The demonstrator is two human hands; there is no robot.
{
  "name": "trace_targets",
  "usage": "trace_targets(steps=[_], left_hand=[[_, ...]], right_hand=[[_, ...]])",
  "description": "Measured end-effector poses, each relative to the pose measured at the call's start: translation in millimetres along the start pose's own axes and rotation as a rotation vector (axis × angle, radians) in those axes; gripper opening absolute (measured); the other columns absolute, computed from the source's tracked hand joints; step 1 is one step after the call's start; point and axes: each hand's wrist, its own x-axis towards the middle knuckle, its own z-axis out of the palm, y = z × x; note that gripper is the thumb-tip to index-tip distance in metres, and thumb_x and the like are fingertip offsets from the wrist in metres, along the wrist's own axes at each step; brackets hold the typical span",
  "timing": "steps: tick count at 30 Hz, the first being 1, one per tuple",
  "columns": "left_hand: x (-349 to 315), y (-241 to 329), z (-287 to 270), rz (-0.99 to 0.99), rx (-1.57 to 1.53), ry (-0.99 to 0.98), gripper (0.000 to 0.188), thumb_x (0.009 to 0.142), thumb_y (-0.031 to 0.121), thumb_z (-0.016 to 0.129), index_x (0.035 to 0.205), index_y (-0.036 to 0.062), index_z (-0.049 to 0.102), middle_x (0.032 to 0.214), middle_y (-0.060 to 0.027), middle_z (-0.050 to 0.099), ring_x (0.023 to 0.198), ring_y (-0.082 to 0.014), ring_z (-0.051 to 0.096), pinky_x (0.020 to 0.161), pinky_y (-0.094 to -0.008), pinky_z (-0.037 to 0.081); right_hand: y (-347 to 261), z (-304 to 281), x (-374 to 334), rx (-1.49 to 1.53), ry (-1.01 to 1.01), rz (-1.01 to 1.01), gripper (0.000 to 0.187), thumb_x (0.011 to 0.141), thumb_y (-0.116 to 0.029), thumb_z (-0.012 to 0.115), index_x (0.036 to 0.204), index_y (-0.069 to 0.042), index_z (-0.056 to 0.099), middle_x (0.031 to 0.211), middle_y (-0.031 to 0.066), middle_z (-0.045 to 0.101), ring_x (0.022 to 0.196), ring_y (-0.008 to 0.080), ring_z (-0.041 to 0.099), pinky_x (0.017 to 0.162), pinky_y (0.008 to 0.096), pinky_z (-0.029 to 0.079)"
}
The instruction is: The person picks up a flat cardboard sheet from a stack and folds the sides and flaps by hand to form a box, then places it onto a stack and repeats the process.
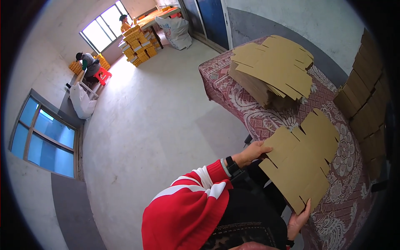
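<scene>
A flat, unfolded cardboard box blank [302, 156] with slots along its edges lies tilted over the near edge of a cloth-covered table [260, 118]. My left hand [252, 153] grips its left corner, thumb on top and the other fingers underneath. At the near corner my right hand [299, 218] holds the same blank, its thumb along the edge and the rest of the fingers mostly hidden below. Beyond it on the table rests a stack of similar cardboard blanks [273, 62], the top ones spread unevenly.
Folded brown cartons [362, 91] are piled high at the right. Across the room, yellow boxes [137, 43] stand stacked near a table with a white sack [174, 32]. Two people sit working far off, one on a red stool [103, 75]. Another white sack [82, 101] leans by the left wall.
</scene>
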Motion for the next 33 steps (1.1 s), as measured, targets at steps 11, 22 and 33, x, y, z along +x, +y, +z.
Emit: trace_targets(steps=[11,22,33], left_hand=[[0.8,6.4,7.7,0.036,-0.045,-0.007,0.031,0.096,0.022,0.061,0.124,0.0064,0.061,0.099,0.0018,0.067,0.081,-0.0073,0.062,0.069,-0.0230,0.049],[-1.3,12.1,7.4,0.000,-0.091,-0.034,0.022,0.097,0.020,0.059,0.114,0.0057,0.063,0.084,0.0035,0.065,0.071,-0.0055,0.058,0.062,-0.0225,0.045],[23.0,32.7,-4.4,0.127,-0.050,0.049,0.032,0.096,0.021,0.059,0.122,0.0021,0.061,0.114,-0.0074,0.067,0.104,-0.0196,0.064,0.089,-0.0332,0.052]], right_hand=[[4.0,-2.1,0.0,-0.043,0.035,-0.090,0.048,0.100,-0.029,0.058,0.136,0.002,0.050,0.129,0.0119,0.059,0.112,0.0234,0.060,0.095,0.0382,0.048],[4.2,32.1,-31.2,-0.145,0.223,-0.129,0.038,0.102,-0.033,0.054,0.117,0.001,0.062,0.103,0.0098,0.066,0.091,0.0157,0.065,0.074,0.0279,0.050],[-72.5,-2.7,-61.0,-0.450,-0.089,-0.425,0.040,0.104,-0.016,0.041,0.065,-0.012,0.037,0.060,-0.0003,0.034,0.056,0.0109,0.032,0.056,0.0287,0.028]])
